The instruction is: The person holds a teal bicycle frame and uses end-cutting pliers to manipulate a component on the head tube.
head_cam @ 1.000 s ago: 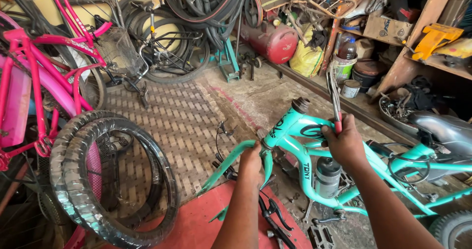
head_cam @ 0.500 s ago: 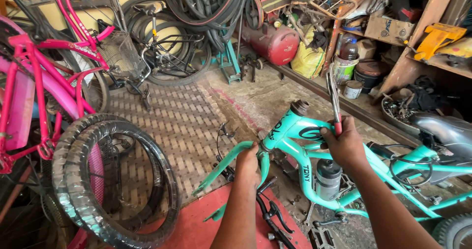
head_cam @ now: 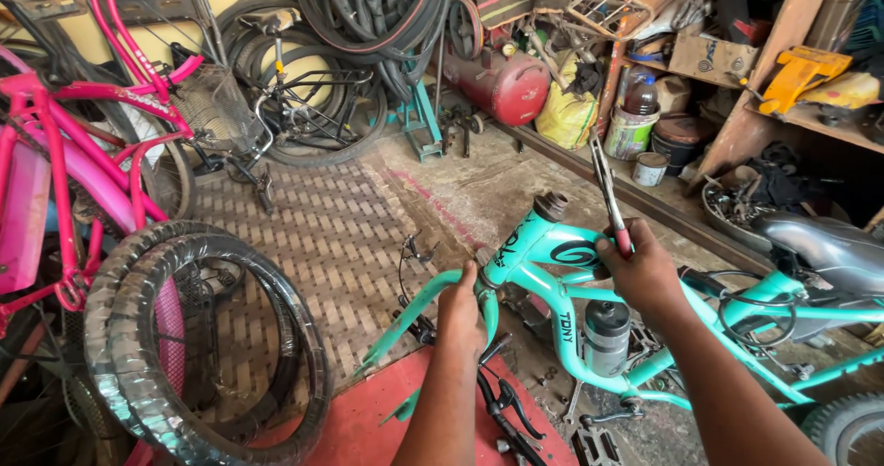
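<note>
A turquoise bicycle frame (head_cam: 539, 277) lies tilted across the floor in front of me, its head tube (head_cam: 551, 206) pointing up. My left hand (head_cam: 463, 314) grips the turquoise fork (head_cam: 412, 314) at its crown, just under the head tube. My right hand (head_cam: 642, 273) rests on the frame's top tube and holds pliers with red handles (head_cam: 608, 190), jaws pointing up. A grey water bottle (head_cam: 607, 332) sits in the frame's cage. The grey saddle (head_cam: 833, 245) is at the right.
Two black tyres (head_cam: 184, 374) stand at the left beside a pink bicycle (head_cam: 64, 171). A red air tank (head_cam: 502, 84), tubs and cluttered wooden shelves (head_cam: 783, 79) line the back right. Loose brake levers (head_cam: 506, 411) lie on a red mat (head_cam: 359, 425).
The fork and my left hand have shifted slightly toward the head tube. My right hand keeps the pliers upright on the top tube.
</note>
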